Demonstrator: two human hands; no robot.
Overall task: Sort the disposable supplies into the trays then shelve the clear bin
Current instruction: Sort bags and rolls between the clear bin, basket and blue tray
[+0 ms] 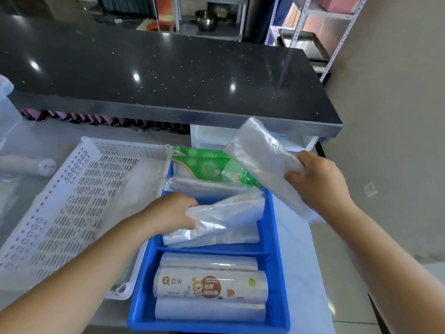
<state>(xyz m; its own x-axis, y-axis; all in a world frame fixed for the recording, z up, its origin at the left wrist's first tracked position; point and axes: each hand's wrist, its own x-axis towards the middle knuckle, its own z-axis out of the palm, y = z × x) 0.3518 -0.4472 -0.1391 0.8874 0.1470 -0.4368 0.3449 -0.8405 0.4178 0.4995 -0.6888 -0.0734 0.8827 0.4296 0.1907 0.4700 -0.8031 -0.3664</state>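
Note:
A blue divided tray (277, 266) lies in front of me. Its near compartment holds three rolls of plastic wrap (209, 283). In its middle compartment my left hand (173, 213) grips a pack of clear plastic bags (231, 213), which rests on other clear packs. A green packet (204, 165) lies at the tray's far end. My right hand (317, 182) holds a second pack of clear bags (260, 160) in the air above the tray's right side. A white perforated tray (79, 203) sits to the left, touching the blue one.
A black speckled counter (168, 75) overhangs the work surface behind the trays. A clear bin's edge (7, 107) shows at the far left, with a white roll (29, 165) near it. Metal shelving (320, 32) stands at the back right.

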